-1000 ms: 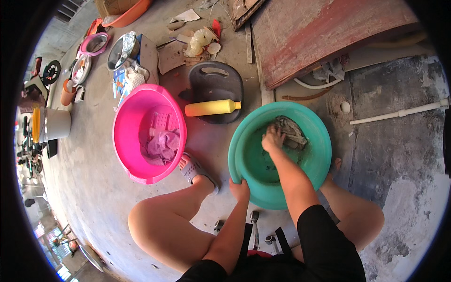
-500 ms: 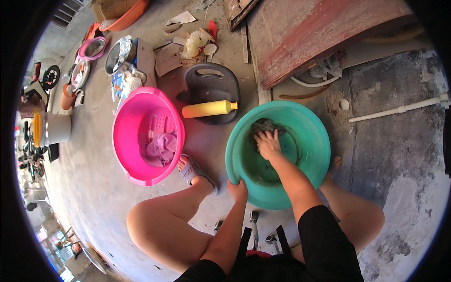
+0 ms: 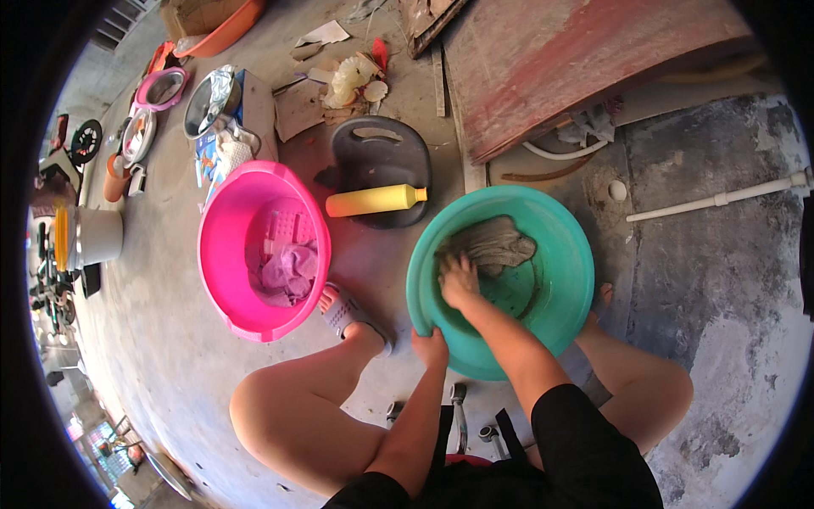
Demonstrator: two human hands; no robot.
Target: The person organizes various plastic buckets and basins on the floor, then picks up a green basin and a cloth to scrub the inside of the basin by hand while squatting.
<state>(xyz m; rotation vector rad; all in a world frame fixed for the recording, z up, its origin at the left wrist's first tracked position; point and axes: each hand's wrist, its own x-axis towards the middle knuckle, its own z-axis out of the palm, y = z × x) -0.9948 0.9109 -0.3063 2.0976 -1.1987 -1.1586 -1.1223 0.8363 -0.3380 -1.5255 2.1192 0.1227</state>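
Note:
My left hand (image 3: 430,346) is closed on the near-left rim of a green basin (image 3: 575,246). Inside the basin, a wet, dark grey-brown cloth (image 3: 494,242) lies stretched out toward the far side. My right hand (image 3: 459,280) is down in the basin at the cloth's left end, its spread fingers touching the fabric. Its fingertips are partly lost against the dark cloth. Left of the basin stands a pink tub (image 3: 222,276) with a purple cloth (image 3: 290,271) and a ridged pink washboard surface (image 3: 292,226) inside it.
A yellow bottle (image 3: 373,201) lies across a dark grey plastic seat (image 3: 393,144) beyond the two tubs. A reddish wooden board (image 3: 585,68) leans at the far right. A white pipe (image 3: 721,199) runs along the right-hand floor. A white bucket (image 3: 100,235) stands far left.
My right hand has moved left and nearer inside the basin. The grey cloth, bunched before, now lies spread toward the right. My left hand keeps its hold on the rim.

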